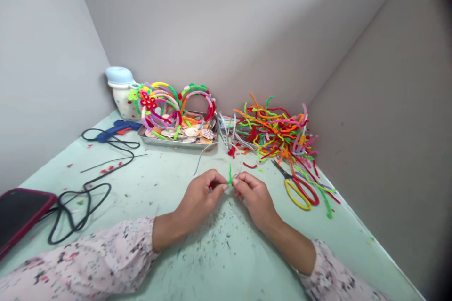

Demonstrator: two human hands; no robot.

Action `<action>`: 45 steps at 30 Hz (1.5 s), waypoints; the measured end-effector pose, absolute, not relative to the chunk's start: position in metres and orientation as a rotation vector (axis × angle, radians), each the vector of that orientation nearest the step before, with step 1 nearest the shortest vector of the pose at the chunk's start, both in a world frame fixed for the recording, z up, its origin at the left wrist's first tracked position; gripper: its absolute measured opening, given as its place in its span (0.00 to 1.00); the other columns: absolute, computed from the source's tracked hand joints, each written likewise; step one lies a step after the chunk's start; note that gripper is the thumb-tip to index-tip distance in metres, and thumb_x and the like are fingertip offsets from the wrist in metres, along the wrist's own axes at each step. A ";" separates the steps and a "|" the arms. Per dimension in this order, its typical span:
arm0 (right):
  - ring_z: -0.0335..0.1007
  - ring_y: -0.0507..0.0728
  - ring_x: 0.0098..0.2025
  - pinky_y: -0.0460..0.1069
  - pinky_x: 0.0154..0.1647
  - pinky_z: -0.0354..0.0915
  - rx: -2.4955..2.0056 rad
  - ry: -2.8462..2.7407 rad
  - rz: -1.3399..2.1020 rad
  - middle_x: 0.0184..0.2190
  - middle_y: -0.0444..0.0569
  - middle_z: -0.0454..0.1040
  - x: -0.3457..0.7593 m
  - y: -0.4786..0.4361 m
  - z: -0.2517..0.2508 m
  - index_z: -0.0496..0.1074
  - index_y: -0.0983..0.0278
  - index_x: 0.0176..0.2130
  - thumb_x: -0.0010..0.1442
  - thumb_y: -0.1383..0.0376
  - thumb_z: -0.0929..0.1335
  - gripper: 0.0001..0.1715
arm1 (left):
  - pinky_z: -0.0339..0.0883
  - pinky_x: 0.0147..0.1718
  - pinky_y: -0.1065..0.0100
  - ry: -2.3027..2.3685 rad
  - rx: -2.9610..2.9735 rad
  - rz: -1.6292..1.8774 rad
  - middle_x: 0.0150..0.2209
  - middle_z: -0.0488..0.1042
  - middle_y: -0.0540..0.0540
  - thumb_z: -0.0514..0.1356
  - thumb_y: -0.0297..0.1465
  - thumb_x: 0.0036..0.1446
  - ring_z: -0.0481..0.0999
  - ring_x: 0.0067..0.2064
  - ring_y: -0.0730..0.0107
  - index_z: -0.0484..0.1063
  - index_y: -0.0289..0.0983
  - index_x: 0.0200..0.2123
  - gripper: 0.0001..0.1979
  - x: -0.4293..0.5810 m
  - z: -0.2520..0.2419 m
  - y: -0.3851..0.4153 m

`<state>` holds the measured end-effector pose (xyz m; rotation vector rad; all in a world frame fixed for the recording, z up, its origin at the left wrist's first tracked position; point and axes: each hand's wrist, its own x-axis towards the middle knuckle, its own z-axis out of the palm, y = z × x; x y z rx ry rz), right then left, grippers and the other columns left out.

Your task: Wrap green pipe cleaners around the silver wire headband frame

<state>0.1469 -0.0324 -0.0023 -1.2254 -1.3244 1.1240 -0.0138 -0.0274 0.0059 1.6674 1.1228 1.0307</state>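
Observation:
Near the middle of the table a short bright green pipe cleaner point(230, 175) stands partly upright between my fingertips. My left hand point(203, 197) is closed in a pinch on its lower end, and a bit of dark red shows behind those fingers. My right hand point(256, 197) also pinches at the green piece from the other side, its fingertips almost touching the left ones. Just beyond the hands, a thin pale headband point(203, 153) arches over the table; whether either hand touches it, I cannot tell.
Behind stands a metal tray point(176, 141) of shells and colourful headbands. To the right lie a pipe cleaner pile point(275, 127) and scissors point(298, 188). At left are a blue glue gun point(118, 129), a black cord point(86, 190), a phone point(21, 216) and a white bottle point(123, 96).

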 end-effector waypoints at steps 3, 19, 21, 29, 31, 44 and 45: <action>0.56 0.51 0.23 0.46 0.26 0.55 -1.196 -1.312 1.146 0.19 0.39 0.62 0.147 -0.032 -0.002 0.65 0.62 0.24 0.57 0.59 0.67 0.14 | 0.59 0.31 0.72 1.109 1.645 1.024 0.28 0.72 0.51 0.57 0.31 0.56 0.68 0.31 0.72 0.71 0.36 0.31 0.05 -0.013 0.008 -0.029; 0.55 0.50 0.24 0.46 0.27 0.55 -1.177 -1.334 1.174 0.21 0.39 0.63 0.147 -0.034 0.000 0.67 0.63 0.28 0.55 0.57 0.70 0.13 | 0.60 0.31 0.73 1.089 1.596 1.044 0.29 0.72 0.52 0.58 0.30 0.55 0.68 0.32 0.73 0.70 0.35 0.31 0.04 -0.014 0.008 -0.028; 0.55 0.50 0.24 0.46 0.27 0.54 -1.165 -1.337 1.184 0.21 0.39 0.63 0.148 -0.033 -0.001 0.67 0.63 0.28 0.55 0.57 0.70 0.12 | 0.60 0.31 0.73 1.079 1.580 1.033 0.28 0.72 0.52 0.58 0.30 0.55 0.68 0.31 0.73 0.70 0.35 0.31 0.04 -0.014 0.008 -0.027; 0.55 0.50 0.26 0.46 0.29 0.55 -1.069 -1.327 1.251 0.22 0.39 0.62 0.151 -0.031 -0.005 0.68 0.63 0.30 0.56 0.61 0.69 0.09 | 0.59 0.30 0.73 1.037 1.529 0.992 0.27 0.71 0.52 0.58 0.31 0.55 0.67 0.30 0.74 0.70 0.35 0.31 0.05 -0.012 0.007 -0.030; 0.55 0.50 0.26 0.46 0.29 0.55 -1.068 -1.319 1.251 0.22 0.39 0.61 0.150 -0.031 -0.005 0.68 0.63 0.30 0.56 0.61 0.69 0.08 | 0.60 0.30 0.73 1.043 1.526 0.992 0.27 0.71 0.52 0.58 0.32 0.55 0.67 0.31 0.74 0.70 0.35 0.32 0.05 -0.012 0.007 -0.030; 0.56 0.50 0.26 0.46 0.28 0.55 -1.102 -1.294 1.244 0.23 0.39 0.63 0.147 -0.032 -0.001 0.68 0.63 0.30 0.55 0.62 0.69 0.08 | 0.61 0.31 0.72 1.068 1.524 1.033 0.29 0.71 0.51 0.58 0.32 0.55 0.68 0.31 0.73 0.70 0.35 0.32 0.06 -0.013 0.004 -0.025; 0.56 0.50 0.26 0.46 0.28 0.55 -1.102 -1.296 1.247 0.23 0.39 0.63 0.147 -0.032 -0.001 0.68 0.63 0.30 0.55 0.62 0.69 0.08 | 0.61 0.31 0.72 1.066 1.519 1.028 0.29 0.71 0.51 0.58 0.32 0.55 0.68 0.31 0.73 0.70 0.35 0.32 0.06 -0.013 0.004 -0.025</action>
